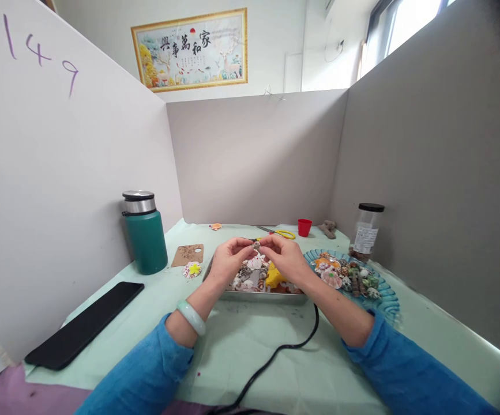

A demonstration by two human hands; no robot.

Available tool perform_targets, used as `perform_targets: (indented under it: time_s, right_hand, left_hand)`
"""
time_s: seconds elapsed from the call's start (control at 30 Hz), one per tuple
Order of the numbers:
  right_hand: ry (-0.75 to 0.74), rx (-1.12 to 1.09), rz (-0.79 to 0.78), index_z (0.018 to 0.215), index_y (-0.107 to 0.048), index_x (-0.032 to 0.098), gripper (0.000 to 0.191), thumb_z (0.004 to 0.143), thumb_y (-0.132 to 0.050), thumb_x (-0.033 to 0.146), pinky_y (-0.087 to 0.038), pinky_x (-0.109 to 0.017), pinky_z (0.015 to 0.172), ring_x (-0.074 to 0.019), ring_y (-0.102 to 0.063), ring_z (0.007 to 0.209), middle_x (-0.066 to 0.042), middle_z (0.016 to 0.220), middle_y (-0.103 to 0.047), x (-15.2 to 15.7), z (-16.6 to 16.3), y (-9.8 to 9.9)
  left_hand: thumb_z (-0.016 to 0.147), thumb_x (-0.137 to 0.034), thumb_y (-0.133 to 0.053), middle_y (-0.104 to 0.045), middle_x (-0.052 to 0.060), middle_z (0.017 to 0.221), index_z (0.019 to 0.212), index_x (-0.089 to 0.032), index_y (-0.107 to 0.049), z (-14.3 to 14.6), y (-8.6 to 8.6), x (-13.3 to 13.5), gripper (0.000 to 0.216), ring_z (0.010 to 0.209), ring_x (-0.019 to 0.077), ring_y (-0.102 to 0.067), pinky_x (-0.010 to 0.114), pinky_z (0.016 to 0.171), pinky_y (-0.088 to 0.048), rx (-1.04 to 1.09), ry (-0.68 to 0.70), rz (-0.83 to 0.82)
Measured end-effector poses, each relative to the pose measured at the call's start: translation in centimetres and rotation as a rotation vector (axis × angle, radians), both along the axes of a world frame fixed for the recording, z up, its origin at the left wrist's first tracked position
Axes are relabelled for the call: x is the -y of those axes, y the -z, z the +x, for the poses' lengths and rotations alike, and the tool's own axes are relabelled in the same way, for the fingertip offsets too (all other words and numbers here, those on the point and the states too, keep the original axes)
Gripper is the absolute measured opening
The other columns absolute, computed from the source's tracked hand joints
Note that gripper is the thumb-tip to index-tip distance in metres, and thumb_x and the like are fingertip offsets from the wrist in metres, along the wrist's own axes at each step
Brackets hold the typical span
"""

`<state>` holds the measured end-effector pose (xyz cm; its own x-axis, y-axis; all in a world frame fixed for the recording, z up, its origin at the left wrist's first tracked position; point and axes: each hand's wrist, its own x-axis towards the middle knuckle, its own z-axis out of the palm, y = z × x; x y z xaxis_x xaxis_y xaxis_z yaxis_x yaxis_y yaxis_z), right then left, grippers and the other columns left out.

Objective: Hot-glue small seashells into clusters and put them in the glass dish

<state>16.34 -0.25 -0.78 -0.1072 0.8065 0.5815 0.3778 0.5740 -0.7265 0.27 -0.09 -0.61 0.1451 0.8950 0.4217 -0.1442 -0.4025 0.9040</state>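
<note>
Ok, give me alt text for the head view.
The left hand and right hand hold a small piece between them over a metal tray of shells. To the right sits a blue plate with more shells; to the left stands a green bottle.

Teal flask (pixel 146 242), framed wall picture (pixel 190 51)
</note>
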Motion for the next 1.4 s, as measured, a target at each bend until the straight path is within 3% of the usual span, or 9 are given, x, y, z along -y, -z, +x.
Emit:
perform_targets:
  time_s: [0.37,0.53,0.73,0.9,1.27,1.4]
  right_hand:
    - [-0.003,0.031,0.046,0.091,-0.062,0.021,0.016,0.080,-0.053,0.028,-0.046,-0.026,0.065,-0.0142,-0.060,0.069,-0.001,0.079,-0.066,0.1,0.0,0.0]
    - [-0.001,0.034,0.060,0.091,-0.061,0.021,0.016,0.079,-0.054,0.029,-0.046,-0.026,0.064,-0.0138,-0.059,0.067,-0.001,0.077,-0.065,0.1,0.0,0.0]
    - [-0.016,0.094,0.148,0.095,-0.062,0.022,0.018,0.081,-0.052,0.026,-0.047,-0.030,0.072,-0.0161,-0.060,0.076,-0.004,0.091,-0.066,0.8,-0.1,-0.5]
    - [-0.013,0.098,0.131,0.093,-0.062,0.021,0.017,0.081,-0.053,0.027,-0.047,-0.029,0.070,-0.0161,-0.060,0.074,-0.003,0.084,-0.067,0.8,-0.1,-0.5]
    - [0.023,0.116,0.103,0.110,-0.059,0.020,0.030,0.082,-0.053,0.024,-0.047,-0.030,0.076,-0.0167,-0.061,0.084,-0.005,0.095,-0.067,0.2,0.1,-0.2]
    - [0.036,0.123,0.168,0.102,-0.061,0.021,0.022,0.081,-0.055,0.026,-0.046,-0.028,0.071,-0.0150,-0.059,0.080,-0.005,0.097,-0.064,0.4,0.2,-0.3]
  left_hand:
    - [0.065,-0.028,-0.073,-0.070,0.004,0.077,0.085,-0.014,-0.065,-0.1,0.3,-0.2,0.026,0.074,0.0161,-0.065,0.028,0.072,-0.052,-0.059,0.029,0.026]
    - [0.068,-0.028,-0.070,-0.070,0.005,0.082,0.088,-0.015,-0.065,-0.2,0.9,-0.7,0.024,0.078,0.0175,-0.066,0.030,0.075,-0.052,-0.086,0.001,0.104]
    - [0.072,-0.031,-0.067,-0.071,0.006,0.088,0.089,-0.015,-0.067,-0.3,1.0,-0.6,0.024,0.081,0.0185,-0.066,0.032,0.079,-0.052,-0.132,-0.055,0.189]
    - [0.073,-0.032,-0.066,-0.071,0.006,0.087,0.089,-0.016,-0.068,-0.3,0.8,-0.3,0.024,0.081,0.0183,-0.066,0.032,0.079,-0.052,-0.164,-0.089,0.239]
    - [0.074,-0.038,-0.064,-0.069,0.005,0.077,0.090,-0.015,-0.065,-0.4,0.5,-0.4,0.028,0.072,0.0170,-0.066,0.029,0.070,-0.053,-0.216,-0.072,0.127]
    - [0.073,-0.042,-0.064,-0.068,0.005,0.069,0.086,-0.014,-0.065,-0.3,0.2,-0.3,0.031,0.066,0.0162,-0.065,0.028,0.066,-0.052,-0.178,-0.059,0.037]
